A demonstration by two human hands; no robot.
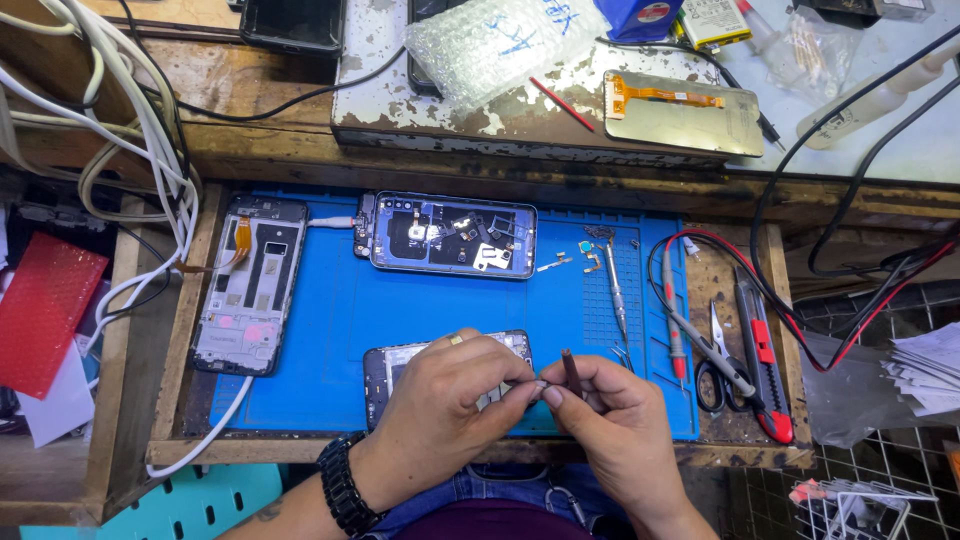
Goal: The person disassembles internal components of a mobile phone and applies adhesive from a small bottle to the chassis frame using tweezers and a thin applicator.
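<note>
Left hand (455,385) and right hand (610,405) met at the blue mat's (330,330) near edge, fingertips pinched on a small part over the opened phone (395,365); right hand also gripped a dark tool (570,370)

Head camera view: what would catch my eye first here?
The bright blue mat fills the middle of the wooden bench. On it near the far edge lies an opened phone with its insides bare. At the near edge, the left hand and right hand meet over another phone frame, the right holding a thin dark tool.

Matt blue rubbery mat (330,330), worn wooden tray (190,300), chipped painted board (400,110)
</note>
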